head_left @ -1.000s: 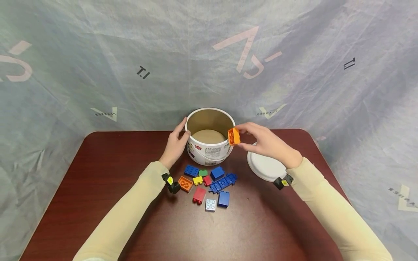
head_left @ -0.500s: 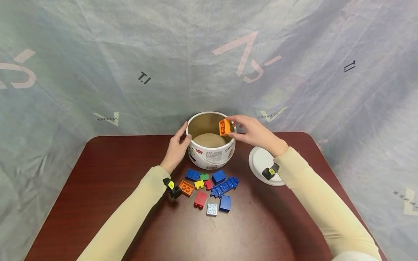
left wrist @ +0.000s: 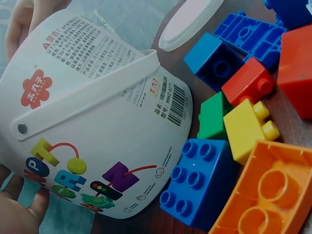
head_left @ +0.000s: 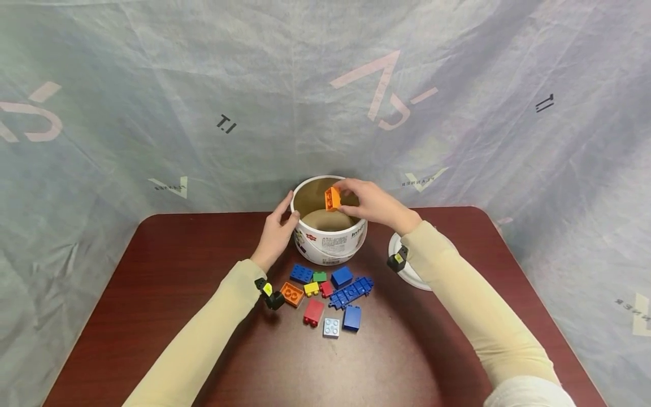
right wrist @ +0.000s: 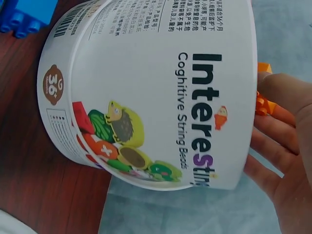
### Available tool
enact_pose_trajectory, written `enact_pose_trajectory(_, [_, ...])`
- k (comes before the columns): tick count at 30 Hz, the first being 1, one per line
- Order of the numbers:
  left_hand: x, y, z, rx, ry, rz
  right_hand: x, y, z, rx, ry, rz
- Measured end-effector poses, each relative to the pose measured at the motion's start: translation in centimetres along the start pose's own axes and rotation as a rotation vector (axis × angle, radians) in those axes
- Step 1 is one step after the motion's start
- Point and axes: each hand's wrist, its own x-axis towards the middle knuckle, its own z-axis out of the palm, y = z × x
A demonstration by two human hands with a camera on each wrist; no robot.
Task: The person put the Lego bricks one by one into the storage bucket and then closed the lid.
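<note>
My right hand (head_left: pixel 377 204) pinches an orange toy brick (head_left: pixel 332 199) between thumb and fingers, over the mouth of a white bucket (head_left: pixel 335 243). Its hollow underside faces left. The right wrist view has most of this brick hidden behind the bucket rim and the fingers. My left hand (head_left: pixel 273 236) rests against the bucket's left side, thumb near the front of the rim and the other fingers extended along the outside. In the left wrist view its fingertips (left wrist: pixel 36 207) lie against the printed wall. A brown floor shows inside the bucket, which stands upright.
Several bricks lie in front of the bucket: a blue studded one (head_left: pixel 302 273), an orange one (head_left: pixel 292 294), a yellow one (head_left: pixel 311 289), a red one (head_left: pixel 313 312), a pale one (head_left: pixel 331 328) and a long blue base (head_left: pixel 351 292). A white lid (head_left: pixel 412 277) lies right, partly under the sleeve.
My right hand has carried the orange brick leftward from the bucket's right rim to over its opening. The left hand keeps its place on the bucket; the view has shifted slightly.
</note>
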Motion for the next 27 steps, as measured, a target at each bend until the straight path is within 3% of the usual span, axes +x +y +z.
enact_pose_trajectory(8, [0.0,0.3,-0.2,0.004,0.0,-0.022,1.3,-0.1,0.9,-0.028,-0.033,-0.007])
enact_pose_trajectory(16, [-1.3,3.5,-0.2,0.008,-0.019,-0.033,1.8,0.3,1.4,-0.056,-0.052,-0.008])
enact_pose_trajectory(27, [-1.2,3.5,-0.2,-0.007,-0.018,-0.024,2.4,0.3,1.7,-0.115,-0.052,-0.036])
